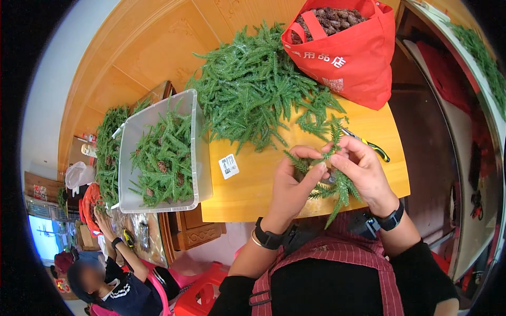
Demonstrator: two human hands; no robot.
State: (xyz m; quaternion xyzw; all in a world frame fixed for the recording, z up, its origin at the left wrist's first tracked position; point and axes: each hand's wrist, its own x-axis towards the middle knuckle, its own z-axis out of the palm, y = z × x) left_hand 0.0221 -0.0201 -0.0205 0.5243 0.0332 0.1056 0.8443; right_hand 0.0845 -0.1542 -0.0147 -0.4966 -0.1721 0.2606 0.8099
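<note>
My left hand [291, 181] and my right hand [363, 171] meet over the near edge of a yellow wooden table [253, 184]. Both pinch a bundle of green artificial fir sprigs [337, 181], which fans out above and below my fingers. A large heap of the same green sprigs [258, 87] lies on the table just beyond my hands. Pliers with yellow-and-black handles [371, 145] rest behind my right hand, partly hidden by it.
A red cloth bag [353, 58] full of brown pine cones stands at the far right of the table. A clear plastic bin [161, 155] with sprigs and cones sits at the left edge. Another person [113, 287] sits low at the left by more greenery [108, 152].
</note>
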